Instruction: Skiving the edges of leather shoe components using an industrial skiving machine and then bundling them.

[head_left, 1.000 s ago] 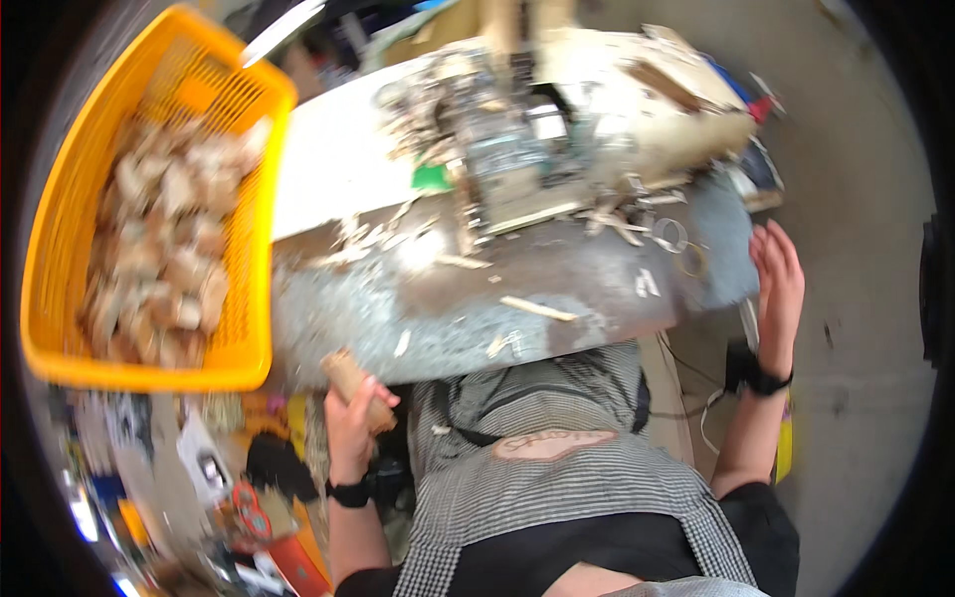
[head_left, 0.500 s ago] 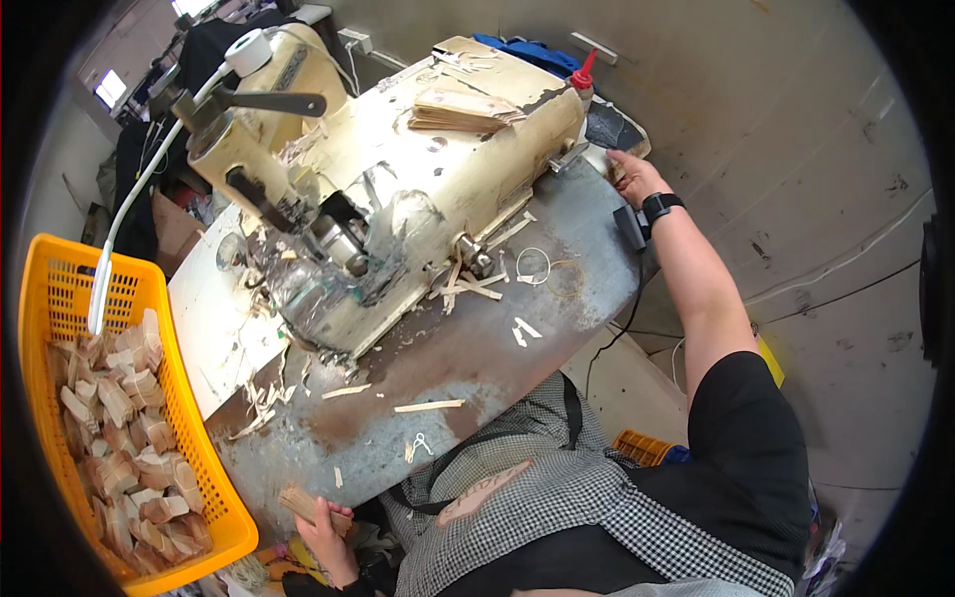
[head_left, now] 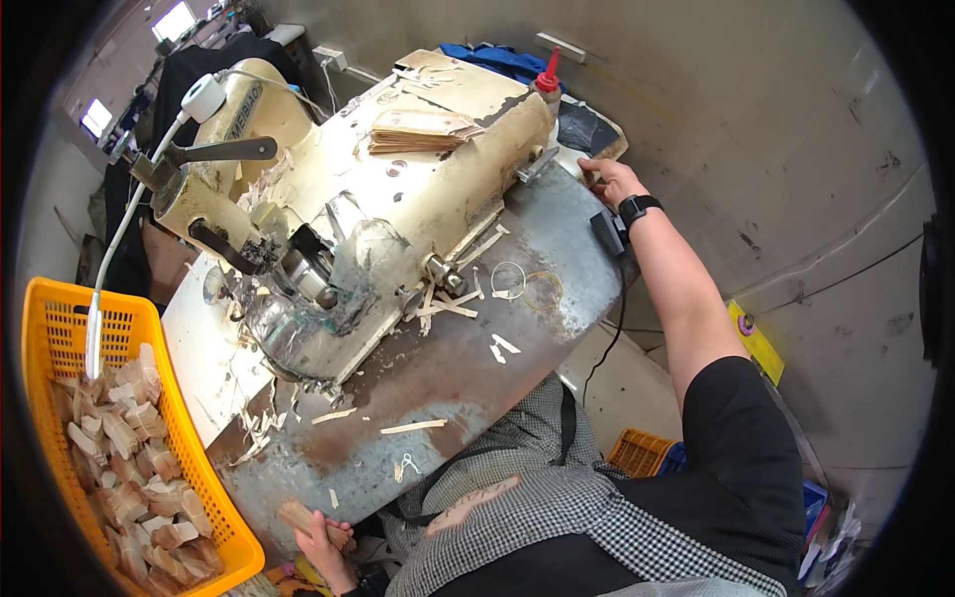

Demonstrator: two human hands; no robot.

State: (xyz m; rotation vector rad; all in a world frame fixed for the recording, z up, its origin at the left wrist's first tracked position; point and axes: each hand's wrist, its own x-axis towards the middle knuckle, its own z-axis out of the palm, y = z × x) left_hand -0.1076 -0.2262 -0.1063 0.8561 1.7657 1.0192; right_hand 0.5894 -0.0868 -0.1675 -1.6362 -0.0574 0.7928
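And the right hand [head_left: 617, 181] has gone forward since a second ago, out to the metal table's [head_left: 468, 358] far corner, while the left hand [head_left: 320, 542] stays low, gripping a tan, flat-layered, leathery-looking bundle [head_left: 295, 514] at the near edge! Its long axis runs slantwise across that palm, one end poking up and leftward past the thumb. Left of that hand, the yellow perforated plastic basket [head_left: 192, 423] brims with tan folded pieces [head_left: 149, 488]; ahead of it, thin pale offcuts [head_left: 413, 427]. This looks like a hold-and-reach step; the next move would call for keeping those layers pinched square. Beyond, between the hands, sits the cream metal machine [head_left: 438, 189], a tan stack [head_left: 418, 139] on top. Farthest out, the right hand's fingers are bent, contents impossible to tell, with a red-nozzled bottle [head_left: 547, 83] just past them.
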